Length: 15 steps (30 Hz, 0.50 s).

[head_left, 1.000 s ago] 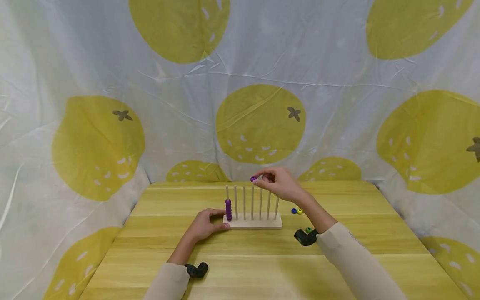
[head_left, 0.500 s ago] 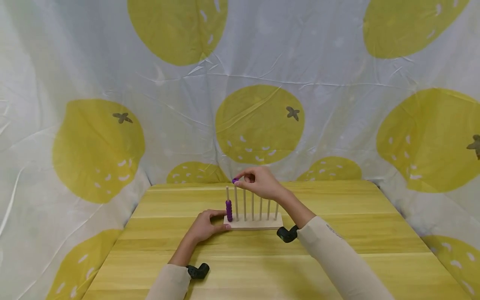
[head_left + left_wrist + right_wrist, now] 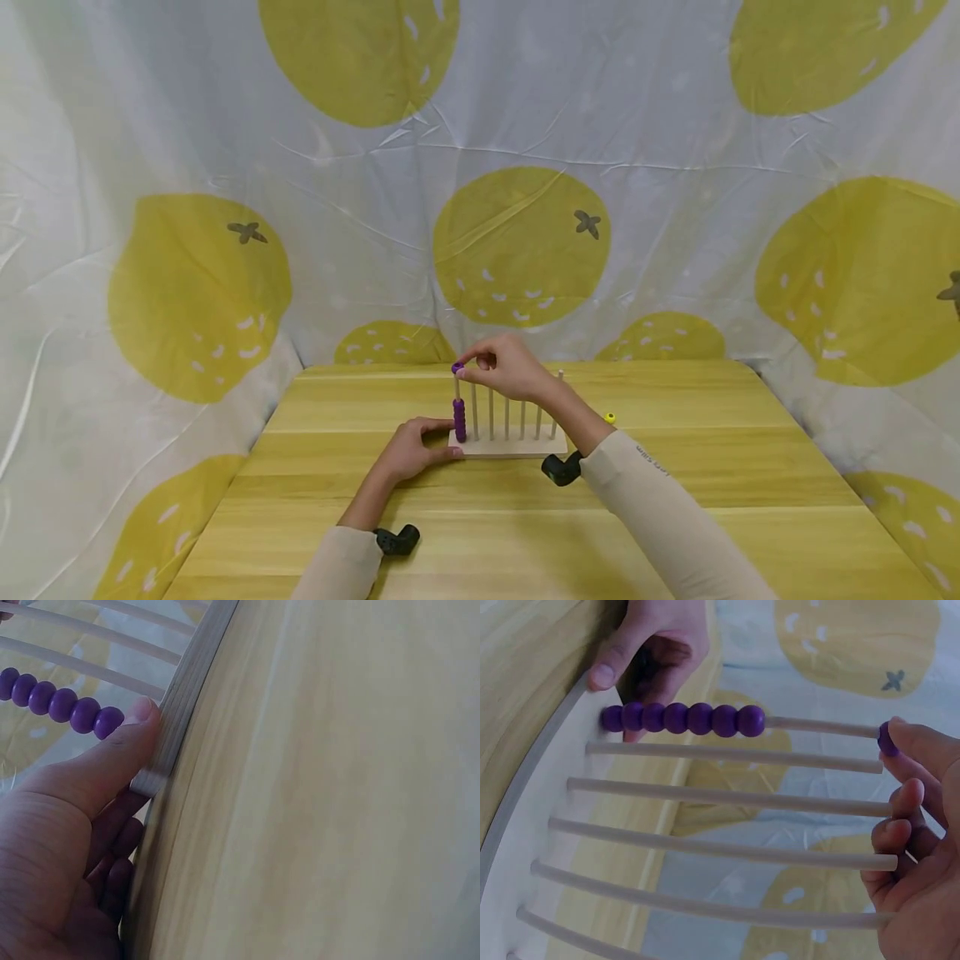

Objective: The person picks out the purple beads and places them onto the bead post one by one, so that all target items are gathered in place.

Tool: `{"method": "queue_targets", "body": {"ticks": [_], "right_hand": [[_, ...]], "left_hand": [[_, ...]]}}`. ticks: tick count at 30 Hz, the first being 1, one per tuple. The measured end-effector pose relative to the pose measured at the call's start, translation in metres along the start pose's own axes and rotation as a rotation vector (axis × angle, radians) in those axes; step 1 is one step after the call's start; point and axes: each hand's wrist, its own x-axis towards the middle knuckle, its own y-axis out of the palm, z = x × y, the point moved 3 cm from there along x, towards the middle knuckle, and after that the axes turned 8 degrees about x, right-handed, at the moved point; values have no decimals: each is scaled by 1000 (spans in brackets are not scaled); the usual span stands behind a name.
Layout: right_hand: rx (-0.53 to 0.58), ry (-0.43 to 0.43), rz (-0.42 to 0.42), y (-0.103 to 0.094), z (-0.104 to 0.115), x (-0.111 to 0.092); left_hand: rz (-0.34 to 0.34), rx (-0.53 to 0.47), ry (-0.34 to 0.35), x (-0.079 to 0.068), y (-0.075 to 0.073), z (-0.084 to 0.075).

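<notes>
A wooden peg rack [image 3: 513,447] stands on the table, with a row of upright pegs. Several purple beads [image 3: 460,421] are stacked on its leftmost peg, whose upper part is bare. My left hand [image 3: 408,451] grips the left end of the base, thumb on the front edge, as the left wrist view also shows. Between right thumb and index finger, my right hand [image 3: 508,368] pinches one purple bead [image 3: 886,739] at the tip of that same peg, above the stack. The other pegs carry no beads. The right hand covers some peg tops in the head view.
A yellow bead [image 3: 611,418] lies on the wooden table [image 3: 675,533] to the right of the rack, near my right forearm. Behind the table hangs a lemon-patterned cloth [image 3: 517,250]. Both wrists wear black cameras [image 3: 397,540].
My right hand has moved left along the peg tops, carrying the purple bead to the leftmost peg. The left hand stays at the base.
</notes>
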Motion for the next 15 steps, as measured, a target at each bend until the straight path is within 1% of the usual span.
{"method": "queue_targets", "body": {"ticks": [5, 12, 15], "right_hand": [[3, 21, -3, 2, 1, 1], [12, 37, 13, 4, 2, 0], [18, 29, 12, 4, 0, 0]], "left_hand": [[-4, -1, 1, 0, 0, 0], [-2, 5, 10, 0, 1, 1], [-9, 2, 16, 0, 1, 1]]}}
